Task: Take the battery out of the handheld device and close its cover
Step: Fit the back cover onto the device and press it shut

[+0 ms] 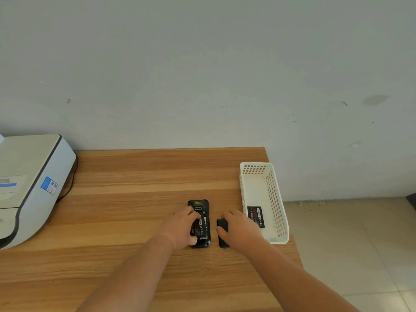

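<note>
left hand [181, 228] on device [201, 221], right hand [240, 230] on cover [222, 233]

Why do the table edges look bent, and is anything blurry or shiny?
Head view: the wide-angle lens bows the table edges and stretches the arms near the bottom; light is soft and even, with faint shadows under the left hand and right hand; no strong glare; small print on the handheld device is too blurry to read.

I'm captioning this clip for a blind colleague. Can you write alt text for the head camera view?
Two bare hands work on a wooden table: the left hand rests on a black handheld device lying back-up, the right hand on its loose cover. A white basket holding a battery sits right; a printer sits left.
</note>
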The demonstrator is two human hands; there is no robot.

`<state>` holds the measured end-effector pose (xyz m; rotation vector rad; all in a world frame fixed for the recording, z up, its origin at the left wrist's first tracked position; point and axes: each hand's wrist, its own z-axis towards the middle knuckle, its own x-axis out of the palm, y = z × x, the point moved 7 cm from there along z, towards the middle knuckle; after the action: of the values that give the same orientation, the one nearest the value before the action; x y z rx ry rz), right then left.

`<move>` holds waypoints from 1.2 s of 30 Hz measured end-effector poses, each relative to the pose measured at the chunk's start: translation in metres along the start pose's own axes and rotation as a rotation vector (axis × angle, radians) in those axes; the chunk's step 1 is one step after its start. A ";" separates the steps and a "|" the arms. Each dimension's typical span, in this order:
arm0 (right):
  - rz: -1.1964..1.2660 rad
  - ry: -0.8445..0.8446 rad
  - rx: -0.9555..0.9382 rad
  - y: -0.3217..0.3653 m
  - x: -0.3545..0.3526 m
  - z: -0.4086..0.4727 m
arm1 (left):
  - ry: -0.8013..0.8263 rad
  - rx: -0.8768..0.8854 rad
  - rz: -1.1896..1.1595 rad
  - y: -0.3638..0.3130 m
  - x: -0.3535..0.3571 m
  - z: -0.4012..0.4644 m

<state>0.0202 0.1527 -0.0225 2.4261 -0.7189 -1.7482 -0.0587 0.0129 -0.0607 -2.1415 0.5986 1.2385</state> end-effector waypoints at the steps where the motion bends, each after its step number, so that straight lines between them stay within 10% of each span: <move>1: 0.005 -0.004 -0.006 0.000 0.000 0.000 | 0.004 0.008 0.003 -0.003 0.003 0.001; 36: 0.099 0.029 -0.044 0.001 0.029 0.016 | -0.054 0.016 0.027 0.003 0.022 0.010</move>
<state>0.0128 0.1429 -0.0535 2.3390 -0.7747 -1.6714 -0.0561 0.0157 -0.0850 -2.0861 0.6141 1.2970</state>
